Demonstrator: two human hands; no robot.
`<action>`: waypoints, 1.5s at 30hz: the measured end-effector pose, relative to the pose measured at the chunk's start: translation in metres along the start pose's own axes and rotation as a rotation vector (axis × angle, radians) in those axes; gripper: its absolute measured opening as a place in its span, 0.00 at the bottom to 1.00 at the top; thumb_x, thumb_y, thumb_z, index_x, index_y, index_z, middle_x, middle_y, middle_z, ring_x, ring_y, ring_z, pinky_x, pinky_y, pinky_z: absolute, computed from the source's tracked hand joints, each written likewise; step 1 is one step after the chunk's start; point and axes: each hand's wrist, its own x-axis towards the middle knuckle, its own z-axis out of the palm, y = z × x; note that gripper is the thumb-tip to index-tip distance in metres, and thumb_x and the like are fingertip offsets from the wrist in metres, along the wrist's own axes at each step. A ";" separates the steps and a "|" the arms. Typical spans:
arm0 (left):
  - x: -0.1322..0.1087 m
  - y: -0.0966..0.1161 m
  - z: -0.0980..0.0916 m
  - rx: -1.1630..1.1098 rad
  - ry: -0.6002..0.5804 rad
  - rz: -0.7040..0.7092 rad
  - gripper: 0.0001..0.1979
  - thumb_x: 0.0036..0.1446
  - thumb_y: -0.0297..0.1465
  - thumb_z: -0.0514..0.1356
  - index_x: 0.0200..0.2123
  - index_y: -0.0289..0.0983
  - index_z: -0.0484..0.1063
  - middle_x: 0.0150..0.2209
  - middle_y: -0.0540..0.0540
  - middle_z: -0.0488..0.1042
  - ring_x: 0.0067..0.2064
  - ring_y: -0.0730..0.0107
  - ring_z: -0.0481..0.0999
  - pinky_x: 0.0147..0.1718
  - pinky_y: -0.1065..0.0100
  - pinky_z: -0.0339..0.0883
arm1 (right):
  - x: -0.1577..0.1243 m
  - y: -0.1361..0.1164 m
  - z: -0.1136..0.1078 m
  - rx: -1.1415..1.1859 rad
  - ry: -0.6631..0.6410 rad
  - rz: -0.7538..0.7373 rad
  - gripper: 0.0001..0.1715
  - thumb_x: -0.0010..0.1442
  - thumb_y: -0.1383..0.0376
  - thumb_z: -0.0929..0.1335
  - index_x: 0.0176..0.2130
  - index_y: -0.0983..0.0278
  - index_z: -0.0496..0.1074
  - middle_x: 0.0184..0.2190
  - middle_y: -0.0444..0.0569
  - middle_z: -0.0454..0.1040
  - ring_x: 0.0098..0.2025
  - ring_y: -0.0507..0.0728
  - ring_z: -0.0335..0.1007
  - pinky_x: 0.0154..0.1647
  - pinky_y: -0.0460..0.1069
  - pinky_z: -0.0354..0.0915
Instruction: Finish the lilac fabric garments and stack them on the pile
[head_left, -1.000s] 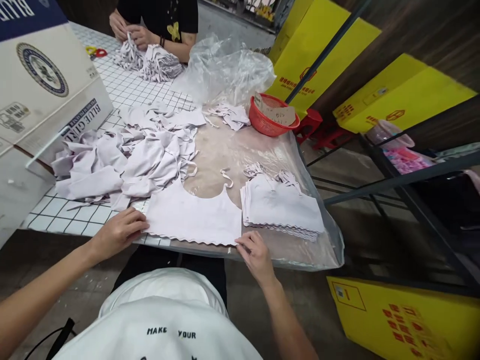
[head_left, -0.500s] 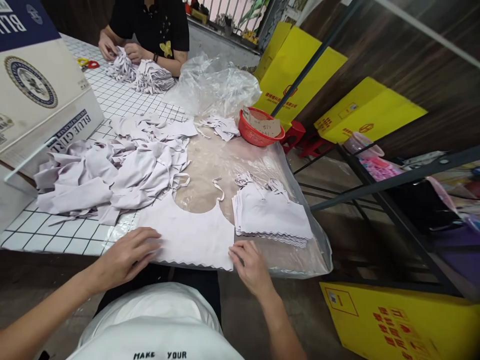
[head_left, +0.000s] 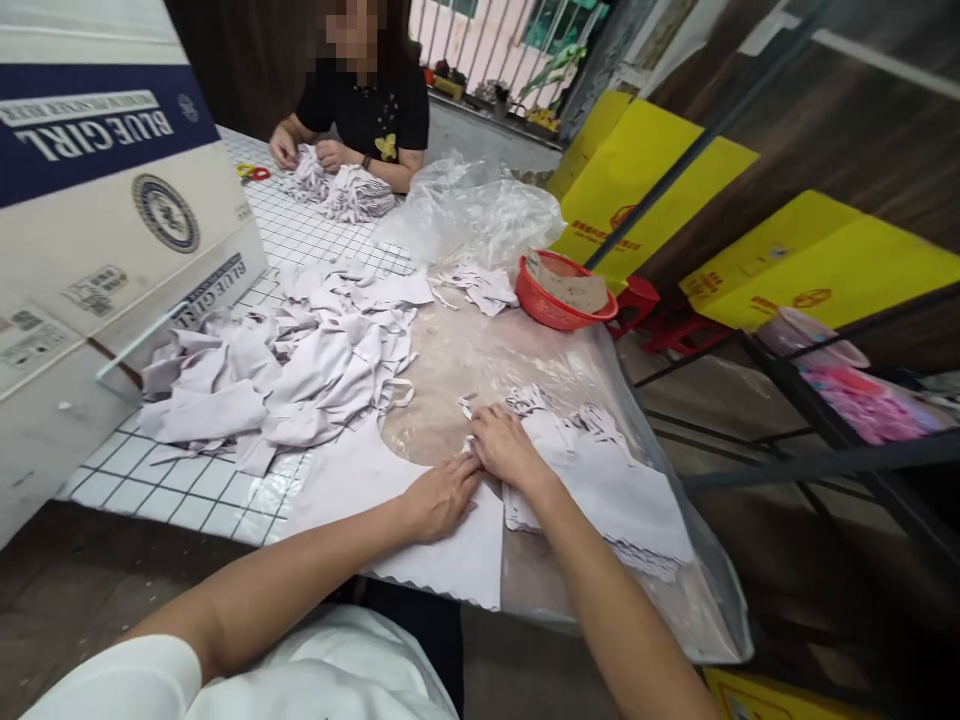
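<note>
My 2 hands meet over 1 flat cloth piece [head_left: 341, 485] at the table's [head_left: 472, 350] near edge: left hand [head_left: 441, 500] palm-down on it, right hand [head_left: 501, 442] fingers bunched by the strap [head_left: 466, 405]. From here I can't tell if either pinches. Neat stack [head_left: 622, 490] toward the near right corner looks done; loose pile [head_left: 300, 370] toward the left edge looks left to do.

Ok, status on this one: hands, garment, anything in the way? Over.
Left hand on scalloped-hem top, right hand at its far right corner; grip unclear. Top lies flat, left forearm covering part. Right forearm passes over stacked tops alongside.
</note>
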 end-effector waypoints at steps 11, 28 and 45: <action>-0.005 -0.004 0.005 0.013 -0.014 -0.010 0.23 0.66 0.32 0.51 0.62 0.30 0.61 0.63 0.30 0.65 0.68 0.48 0.59 0.63 0.47 0.60 | -0.135 -0.039 -0.037 0.278 0.028 -0.130 0.10 0.64 0.65 0.67 0.29 0.60 0.73 0.35 0.51 0.74 0.41 0.61 0.68 0.41 0.54 0.62; -0.005 -0.007 -0.007 0.007 -0.032 0.088 0.18 0.62 0.25 0.52 0.54 0.34 0.70 0.67 0.34 0.59 0.70 0.48 0.53 0.64 0.43 0.60 | -0.039 -0.031 0.041 1.198 0.193 0.511 0.23 0.62 0.59 0.68 0.18 0.62 0.67 0.14 0.42 0.63 0.19 0.51 0.59 0.25 0.47 0.55; 0.000 -0.004 -0.023 -0.142 -0.088 0.042 0.18 0.64 0.29 0.54 0.56 0.37 0.68 0.66 0.34 0.59 0.66 0.49 0.61 0.61 0.48 0.63 | -0.132 -0.028 0.035 1.755 0.372 0.137 0.23 0.56 0.45 0.71 0.34 0.63 0.79 0.27 0.43 0.65 0.27 0.50 0.59 0.27 0.46 0.60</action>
